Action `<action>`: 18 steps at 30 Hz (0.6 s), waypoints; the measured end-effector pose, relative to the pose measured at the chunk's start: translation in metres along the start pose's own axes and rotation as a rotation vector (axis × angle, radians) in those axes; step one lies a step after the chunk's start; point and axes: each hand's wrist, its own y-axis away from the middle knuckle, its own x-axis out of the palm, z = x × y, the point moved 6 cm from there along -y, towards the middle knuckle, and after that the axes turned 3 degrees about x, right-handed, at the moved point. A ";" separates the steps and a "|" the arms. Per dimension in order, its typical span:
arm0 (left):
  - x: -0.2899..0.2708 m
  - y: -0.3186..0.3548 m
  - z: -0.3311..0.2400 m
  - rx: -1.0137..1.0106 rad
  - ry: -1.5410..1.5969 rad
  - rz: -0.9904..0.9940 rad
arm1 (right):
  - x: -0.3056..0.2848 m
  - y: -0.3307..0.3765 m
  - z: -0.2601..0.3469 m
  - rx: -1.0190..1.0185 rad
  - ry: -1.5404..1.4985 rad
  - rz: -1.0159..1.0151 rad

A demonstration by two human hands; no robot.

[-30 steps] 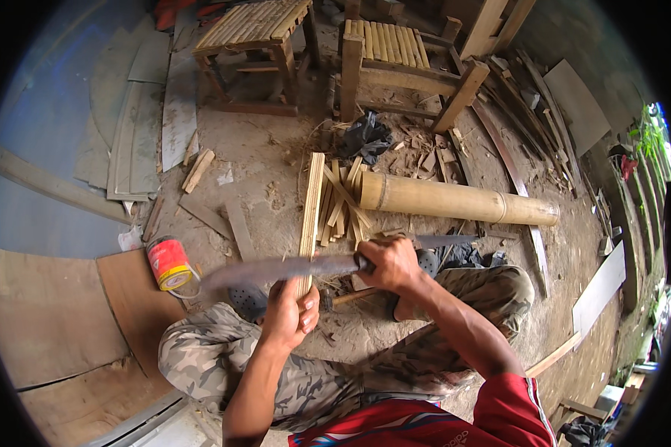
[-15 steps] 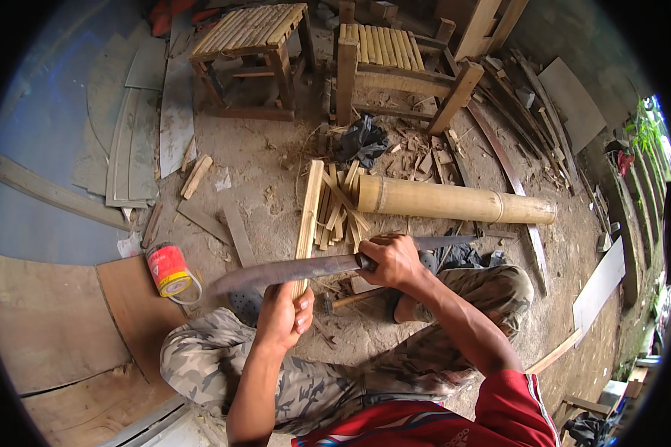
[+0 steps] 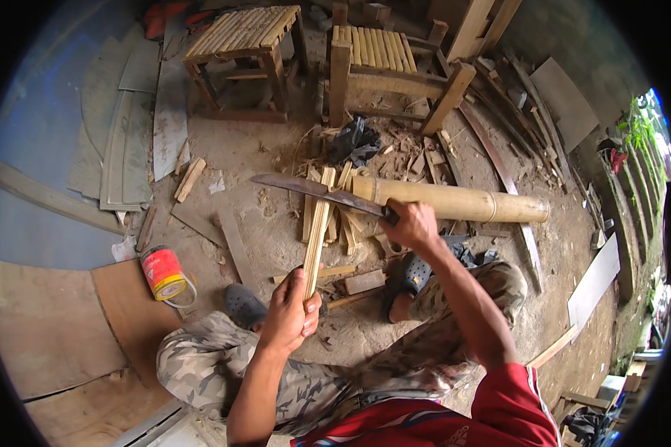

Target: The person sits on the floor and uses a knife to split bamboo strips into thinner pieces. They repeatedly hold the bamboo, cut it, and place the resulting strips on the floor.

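My left hand (image 3: 292,311) is closed around the lower end of a pale bamboo strip (image 3: 317,238), which points up and away from me. In my right hand (image 3: 414,226) is the dark handle of a machete (image 3: 298,185). Its long blade reaches left and lies across the strip near the far end. Beyond them a thick bamboo pole (image 3: 455,201) rests on the ground. A pile of split bamboo strips (image 3: 348,229) lies at the pole's left end, partly hidden behind the blade and the held strip.
Two bamboo-topped wooden pieces, a stool (image 3: 242,37) and a frame (image 3: 391,78), stand at the back. A red and yellow can (image 3: 164,274) sits at left. A black plastic bag (image 3: 355,141) and wood scraps lie ahead. Long boards (image 3: 525,112) lean at the right.
The machete blade has moved away from me, from beside my left hand to near the strip's far end. My left hand is slightly lower, still holding the strip.
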 end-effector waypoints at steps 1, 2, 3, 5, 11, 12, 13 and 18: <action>0.004 -0.003 0.000 0.013 0.019 -0.002 | -0.002 0.004 0.005 -0.041 0.002 -0.071; 0.001 -0.002 -0.004 0.001 0.008 0.003 | 0.000 0.012 0.012 -0.173 -0.070 -0.157; 0.002 -0.002 -0.006 0.005 0.006 -0.012 | 0.000 0.020 0.019 -0.305 -0.141 -0.243; -0.002 -0.001 -0.010 0.003 -0.002 -0.053 | -0.008 0.035 0.048 -0.538 -0.070 -0.238; 0.001 -0.007 0.003 -0.022 -0.059 -0.015 | 0.000 -0.006 -0.011 -0.073 0.028 -0.099; -0.002 -0.004 0.005 -0.014 -0.057 -0.010 | -0.001 0.000 -0.005 -0.096 0.001 -0.117; -0.003 -0.004 0.003 -0.003 -0.062 -0.002 | -0.003 0.007 0.001 -0.116 -0.028 -0.143; -0.010 0.000 -0.005 -0.024 -0.097 -0.028 | 0.001 0.018 0.028 -0.418 -0.053 -0.157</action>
